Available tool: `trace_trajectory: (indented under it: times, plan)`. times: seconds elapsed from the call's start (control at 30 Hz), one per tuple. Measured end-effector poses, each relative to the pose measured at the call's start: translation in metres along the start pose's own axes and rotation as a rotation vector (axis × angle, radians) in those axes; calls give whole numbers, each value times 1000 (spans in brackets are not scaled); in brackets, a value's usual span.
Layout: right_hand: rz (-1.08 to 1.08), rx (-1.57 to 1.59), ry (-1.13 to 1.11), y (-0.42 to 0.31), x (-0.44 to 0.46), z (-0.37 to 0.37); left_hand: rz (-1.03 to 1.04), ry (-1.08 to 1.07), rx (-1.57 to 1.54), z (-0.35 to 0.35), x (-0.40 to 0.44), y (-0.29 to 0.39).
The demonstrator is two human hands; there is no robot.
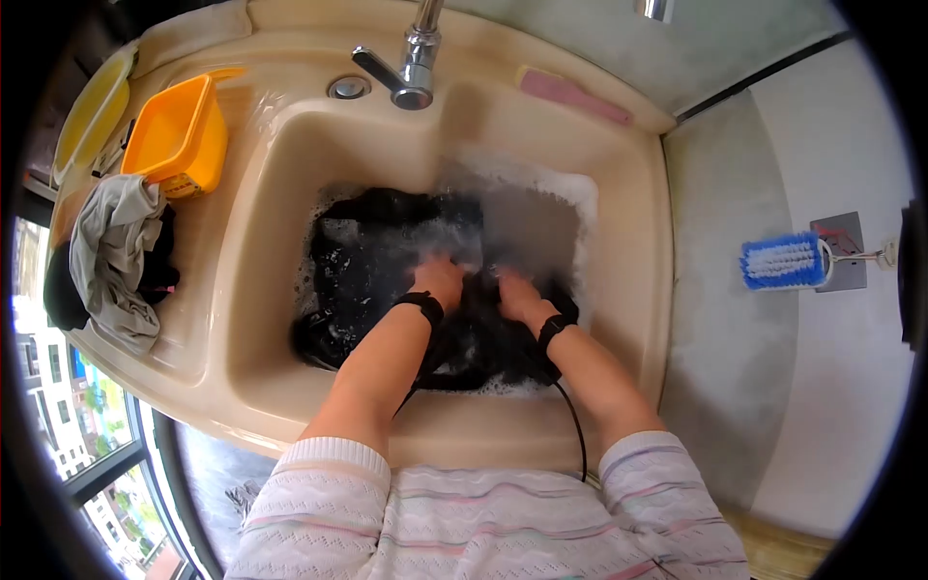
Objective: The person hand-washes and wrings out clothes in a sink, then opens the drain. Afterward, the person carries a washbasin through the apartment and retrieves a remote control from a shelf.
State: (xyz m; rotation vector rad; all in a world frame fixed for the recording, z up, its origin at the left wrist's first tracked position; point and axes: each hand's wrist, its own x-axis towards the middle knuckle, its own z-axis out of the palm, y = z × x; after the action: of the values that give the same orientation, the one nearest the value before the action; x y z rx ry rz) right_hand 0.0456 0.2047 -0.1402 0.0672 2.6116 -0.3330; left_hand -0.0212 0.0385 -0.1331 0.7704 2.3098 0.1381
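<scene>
Black cloth [372, 261] lies soaked in cloudy, sudsy water in the beige sink [628, 242]. Both hands are on this cloth near the middle of the basin. My left hand [441, 280] reaches down into the wet fabric, its fingers blurred and partly under the water. Close beside it, my right hand [517, 293] also dips into the water by the cloth, fingertips hidden. How the fingers of either hand are set is not visible. Each wrist wears a black band, and a thin black cable hangs near the right forearm.
A chrome faucet [416, 72] rises behind the basin. On the left ledge stand a yellow-orange plastic basket [184, 135] and a grey garment [116, 246]. A pink brush-like tool [575, 95] rests on the back rim. A blue-and-white scrub brush [785, 261] hangs on the right wall.
</scene>
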Motion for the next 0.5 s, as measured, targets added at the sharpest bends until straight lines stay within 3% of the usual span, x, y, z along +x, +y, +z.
trace_trajectory:
  times: [0.13, 0.2, 0.23, 0.3, 0.33, 0.4, 0.43, 0.47, 0.5]
  plan:
    - [144, 24, -135, 0, 13, -6, -16, 47, -138, 0, 18, -4]
    - [77, 60, 94, 9, 14, 0, 66, 427, -295, 10, 36, -15]
    - [83, 70, 109, 14, 15, 4, 77, 430, -279, 2, 34, -22]
    - [27, 246, 257, 19, 22, 9, 26, 176, -1005, -16, 24, -37]
    - [26, 255, 267, 6, 15, -4, 27, 179, -993, -25, 14, -38]
    - [85, 1302, 277, -37, -19, -51, -26, -297, -2049, -47, -17, -28]
    - [87, 1304, 278, -51, -27, -61, -74, -305, -2116, -58, -33, -19]
    - [-59, 1182, 384, -64, -31, -69, -72, -306, -2112, -51, -31, -18]
    - [-204, 1052, 490, -77, -33, -75, 48, -161, -2097, -37, -21, -20]
